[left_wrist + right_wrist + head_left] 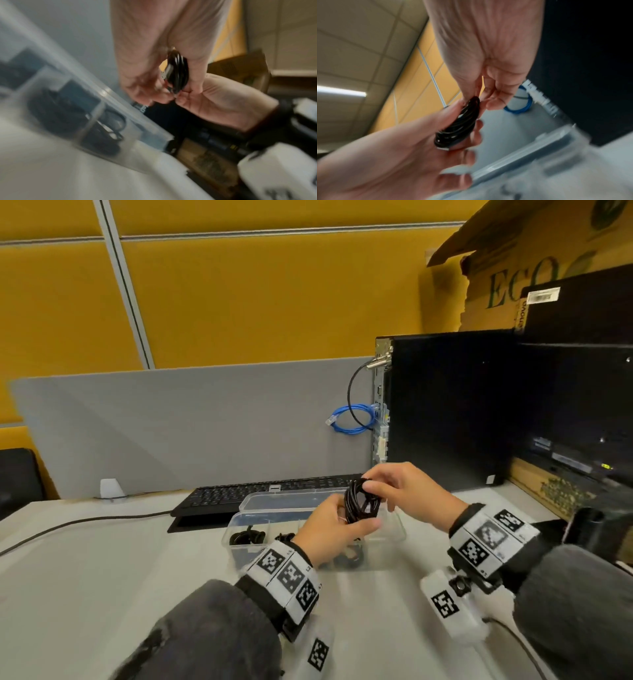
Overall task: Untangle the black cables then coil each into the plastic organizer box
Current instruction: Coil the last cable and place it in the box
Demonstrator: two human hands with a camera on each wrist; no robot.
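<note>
A coiled black cable (361,501) is held upright above the clear plastic organizer box (239,534). My left hand (334,529) grips the coil's lower part between thumb and fingers. My right hand (400,487) pinches the coil's top with curled fingers. The left wrist view shows the coil (177,73) between thumb and fingers, with the box (102,108) below left. The right wrist view shows the coil (460,124) pinched at its top by my right fingertips. Other black cable coils (246,537) lie in the box's compartments.
The box's open lid (284,501) leans toward a black keyboard (239,494). A black computer tower (445,405) stands at the right with a blue cable (352,422) behind it. A grey divider (171,422) backs the white desk (102,577). A cardboard box (548,491) sits far right.
</note>
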